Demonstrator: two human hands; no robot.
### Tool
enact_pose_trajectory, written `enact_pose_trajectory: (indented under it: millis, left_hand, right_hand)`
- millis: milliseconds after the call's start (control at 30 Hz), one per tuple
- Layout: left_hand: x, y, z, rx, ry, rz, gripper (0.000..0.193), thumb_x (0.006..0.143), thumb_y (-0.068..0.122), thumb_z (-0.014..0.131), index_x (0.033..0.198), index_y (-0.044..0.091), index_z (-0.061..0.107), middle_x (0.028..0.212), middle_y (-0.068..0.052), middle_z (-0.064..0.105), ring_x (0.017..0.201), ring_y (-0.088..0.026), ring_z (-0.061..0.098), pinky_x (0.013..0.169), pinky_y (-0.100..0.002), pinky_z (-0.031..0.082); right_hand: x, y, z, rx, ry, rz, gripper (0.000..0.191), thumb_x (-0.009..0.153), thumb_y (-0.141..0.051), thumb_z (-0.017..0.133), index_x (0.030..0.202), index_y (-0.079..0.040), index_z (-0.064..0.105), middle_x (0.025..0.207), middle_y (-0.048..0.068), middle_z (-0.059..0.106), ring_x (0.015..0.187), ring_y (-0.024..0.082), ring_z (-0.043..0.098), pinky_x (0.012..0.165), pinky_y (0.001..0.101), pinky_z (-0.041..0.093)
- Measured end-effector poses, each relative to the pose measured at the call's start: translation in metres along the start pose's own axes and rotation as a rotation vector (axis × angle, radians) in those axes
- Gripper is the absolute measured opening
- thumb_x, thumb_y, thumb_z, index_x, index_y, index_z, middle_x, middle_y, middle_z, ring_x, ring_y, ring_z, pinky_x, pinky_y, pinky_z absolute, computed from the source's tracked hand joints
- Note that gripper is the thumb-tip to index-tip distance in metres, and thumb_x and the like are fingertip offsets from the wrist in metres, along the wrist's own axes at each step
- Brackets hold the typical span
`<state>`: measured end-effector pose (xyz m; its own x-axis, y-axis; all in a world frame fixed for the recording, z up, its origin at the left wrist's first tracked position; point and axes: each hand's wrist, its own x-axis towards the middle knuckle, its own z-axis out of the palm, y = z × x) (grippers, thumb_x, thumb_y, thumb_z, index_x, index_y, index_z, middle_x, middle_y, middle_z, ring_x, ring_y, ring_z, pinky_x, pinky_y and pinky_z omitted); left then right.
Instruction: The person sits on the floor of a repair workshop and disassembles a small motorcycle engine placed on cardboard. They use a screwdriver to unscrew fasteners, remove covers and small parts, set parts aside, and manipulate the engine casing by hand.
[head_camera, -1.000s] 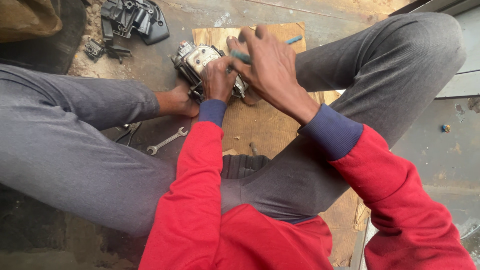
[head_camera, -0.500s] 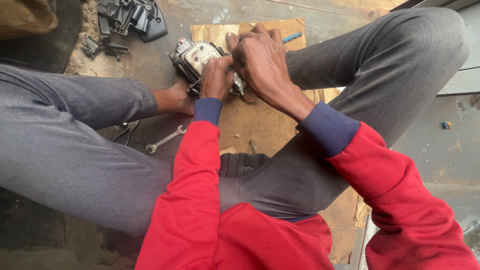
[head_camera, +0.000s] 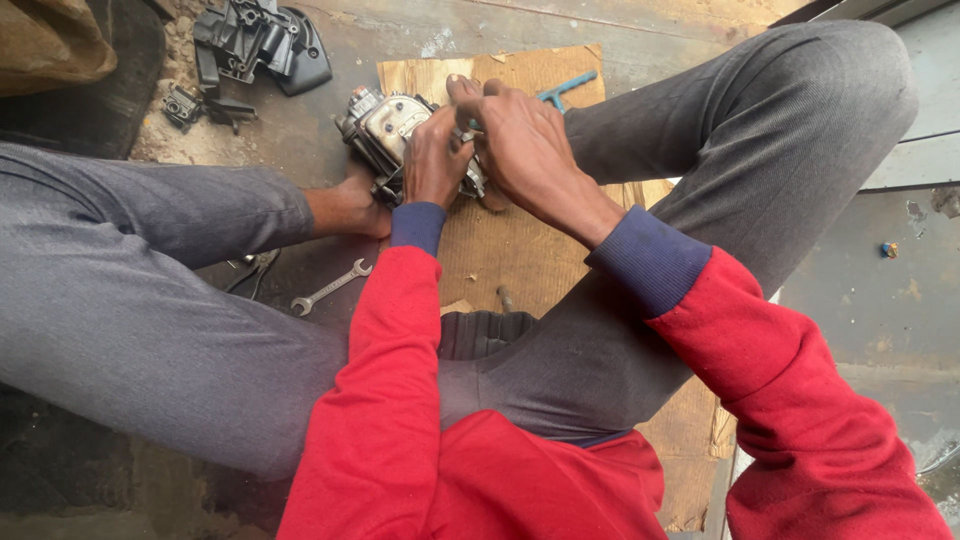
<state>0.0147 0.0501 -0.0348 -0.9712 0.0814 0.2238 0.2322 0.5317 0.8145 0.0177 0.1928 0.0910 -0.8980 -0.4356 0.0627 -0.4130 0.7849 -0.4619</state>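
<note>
On the far end of the cardboard sheet (head_camera: 520, 250), the small engine block (head_camera: 385, 130) was clamped by the left hand (head_camera: 435, 160) while a teal-handled tool (head_camera: 565, 90) was gripped by the right hand (head_camera: 525, 150), apparently mid-fastener work needing steady, aligned turning.

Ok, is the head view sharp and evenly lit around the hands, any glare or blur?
Head view: soft, even daylight, no harsh shadows; mild sheen on the small engine; left hand and right hand reasonably sharp; wide-angle bending at the edges.
</note>
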Motion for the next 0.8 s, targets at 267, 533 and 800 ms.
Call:
enact_pose_trajectory:
  millis: [267, 533, 800]
  left_hand:
    - [0.0, -0.004, 0.001, 0.09, 0.02, -0.096, 0.018, 0.082, 0.004, 0.08, 0.1, 0.006, 0.077, 0.092, -0.013, 0.075, 0.081, -0.031, 0.073, 0.075, -0.044, 0.056]
    - [-0.006, -0.005, -0.001, 0.259, -0.003, -0.06, 0.039, 0.069, 0.004, 0.087, 0.105, 0.0, 0.072, 0.105, -0.014, 0.064, 0.104, -0.034, 0.061, 0.091, -0.045, 0.05]
    - [-0.014, -0.005, 0.007, 0.295, 0.066, -0.006, 0.043, 0.072, -0.006, 0.079, 0.113, -0.001, 0.066, 0.115, -0.019, 0.056, 0.109, -0.039, 0.055, 0.094, -0.046, 0.049]
  right_hand:
    - [0.005, 0.018, 0.019, -0.054, 0.049, -0.053, 0.041, 0.077, 0.011, 0.065, 0.113, -0.007, 0.07, 0.117, 0.018, 0.064, 0.094, 0.03, 0.064, 0.071, 0.0452, 0.051]
    - [-0.002, 0.028, 0.031, -0.063, 0.063, -0.199, 0.024, 0.096, 0.001, 0.066, 0.119, -0.005, 0.061, 0.128, 0.02, 0.063, 0.109, 0.034, 0.063, 0.097, 0.0441, 0.051]
    - [0.011, 0.002, 0.006, 0.072, 0.002, -0.206, 0.056, 0.079, 0.009, 0.062, 0.133, -0.003, 0.061, 0.114, 0.022, 0.067, 0.093, 0.042, 0.068, 0.075, 0.0485, 0.054]
